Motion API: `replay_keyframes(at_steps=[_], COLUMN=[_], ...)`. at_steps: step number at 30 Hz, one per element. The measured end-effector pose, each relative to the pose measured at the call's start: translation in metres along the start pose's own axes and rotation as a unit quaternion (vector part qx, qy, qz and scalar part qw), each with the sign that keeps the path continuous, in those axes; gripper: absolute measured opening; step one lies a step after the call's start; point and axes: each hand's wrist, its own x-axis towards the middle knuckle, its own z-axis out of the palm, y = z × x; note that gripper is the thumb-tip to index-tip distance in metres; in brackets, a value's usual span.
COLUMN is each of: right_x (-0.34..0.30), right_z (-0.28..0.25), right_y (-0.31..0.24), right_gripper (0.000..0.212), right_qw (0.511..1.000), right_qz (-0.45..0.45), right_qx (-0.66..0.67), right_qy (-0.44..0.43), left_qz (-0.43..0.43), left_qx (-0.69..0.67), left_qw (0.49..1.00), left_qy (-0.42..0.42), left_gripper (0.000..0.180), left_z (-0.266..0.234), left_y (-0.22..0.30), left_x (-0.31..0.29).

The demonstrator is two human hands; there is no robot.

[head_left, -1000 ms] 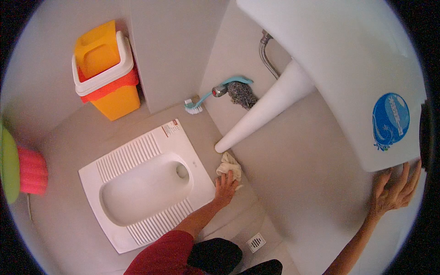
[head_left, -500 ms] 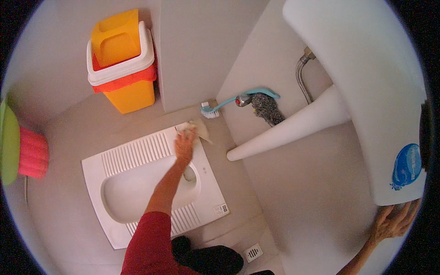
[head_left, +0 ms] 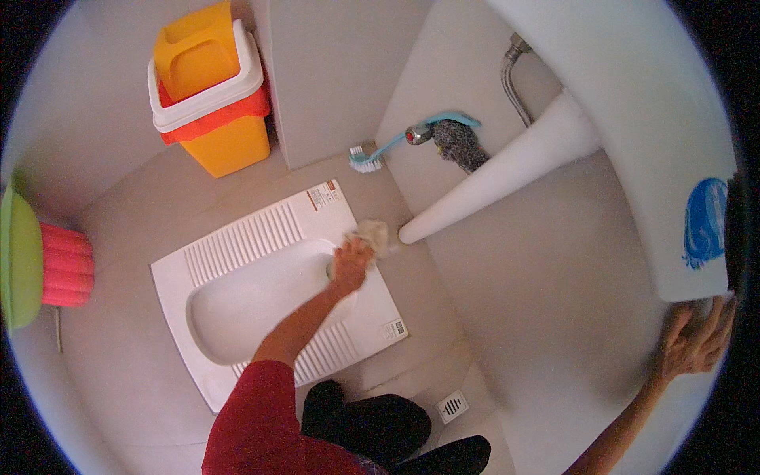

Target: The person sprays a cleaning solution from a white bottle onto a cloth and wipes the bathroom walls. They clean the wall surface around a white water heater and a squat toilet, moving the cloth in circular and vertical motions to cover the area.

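My left hand (head_left: 352,264), at the end of a red-sleeved arm, presses a pale beige cloth (head_left: 375,235) against the right rim of the white squat toilet (head_left: 259,257). The fingers are somewhat blurred and closed over the cloth. Part of the cloth hangs past the rim over the floor. The drain hole lies partly hidden behind this hand. At the far right, my right hand (head_left: 697,336) rests just under the lower edge of the white cistern (head_left: 625,87), its fingers spread and holding nothing.
A yellow bin (head_left: 226,142) with a red liner stands at the back. A blue-handled brush (head_left: 366,160) leans by the wall tap (head_left: 418,135), beside a grey scrubber (head_left: 459,145). A white pipe (head_left: 507,170) slants down to the floor. Green basin (head_left: 20,261) and pink stool (head_left: 67,264) are left; floor drain (head_left: 452,406) lies low.
My left hand has slid the cloth right and down along the toilet's rim, uncovering a label at its back corner. My right hand stays by the cistern edge. The view has shifted slightly.
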Motion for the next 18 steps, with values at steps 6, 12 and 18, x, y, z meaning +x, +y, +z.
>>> replay_keyframes(at_steps=[6, 12, 18], right_x=[0.001, 0.003, 0.015], right_z=[-0.009, -0.013, -0.022], right_y=[-0.011, -0.016, -0.021], right_gripper=[0.041, 0.037, 0.038], right_qw=[0.999, 0.996, 0.975], right_qz=[0.043, 0.084, 0.178], right_qx=[0.013, 0.031, 0.129], right_qy=[0.005, -0.024, -0.010], left_qz=[0.171, 0.312, 0.074], left_qx=[-0.043, -0.058, -0.346], left_qw=[0.983, 0.932, 0.895], left_qy=[-0.059, -0.177, -0.270], left_gripper=[0.043, 0.040, 0.038], left_z=[-0.002, 0.017, -0.009], left_y=[0.102, 0.118, 0.103], left_x=[-0.109, -0.212, -0.176])
